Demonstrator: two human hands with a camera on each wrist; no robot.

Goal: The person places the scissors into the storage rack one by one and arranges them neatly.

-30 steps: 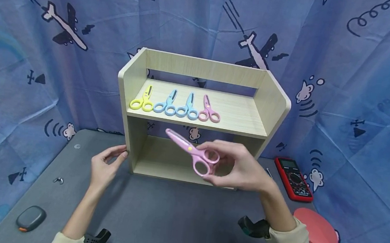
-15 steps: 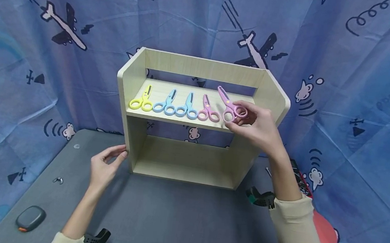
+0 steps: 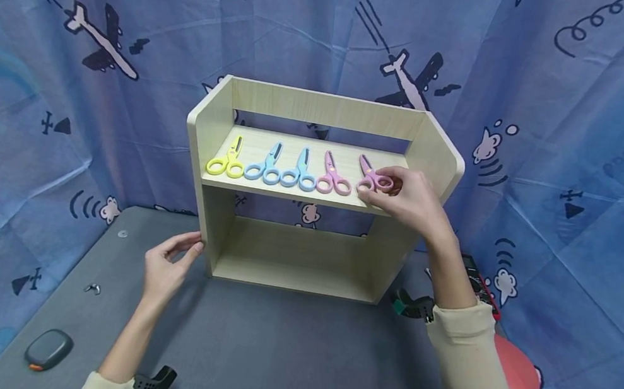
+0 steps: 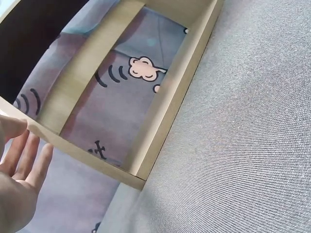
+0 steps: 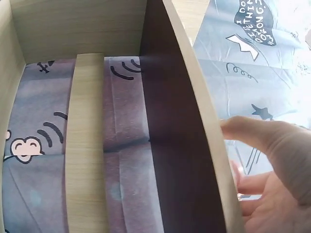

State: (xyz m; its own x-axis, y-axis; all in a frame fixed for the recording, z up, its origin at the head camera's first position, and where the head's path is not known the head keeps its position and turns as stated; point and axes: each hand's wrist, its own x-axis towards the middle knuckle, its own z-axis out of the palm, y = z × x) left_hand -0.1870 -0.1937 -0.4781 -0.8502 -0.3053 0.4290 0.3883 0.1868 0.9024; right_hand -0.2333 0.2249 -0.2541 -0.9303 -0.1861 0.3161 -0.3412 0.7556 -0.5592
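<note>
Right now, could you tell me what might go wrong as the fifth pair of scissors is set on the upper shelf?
The pink scissors under the right hand lie near the front edge of the wooden shelf unit, so they might slide off. A nudge could disturb the neighbouring pink pair. The left hand only touches the side panel, so the unit may shift.

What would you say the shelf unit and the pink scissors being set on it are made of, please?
The shelf unit looks like laminated board with a pale matte wood-grain finish: thin flat panels, printed-looking grain. The pink scissors under the right hand seem to be smooth moulded plastic, handles and blade covers one pastel colour. Whether metal blades lie inside cannot be told.
</note>
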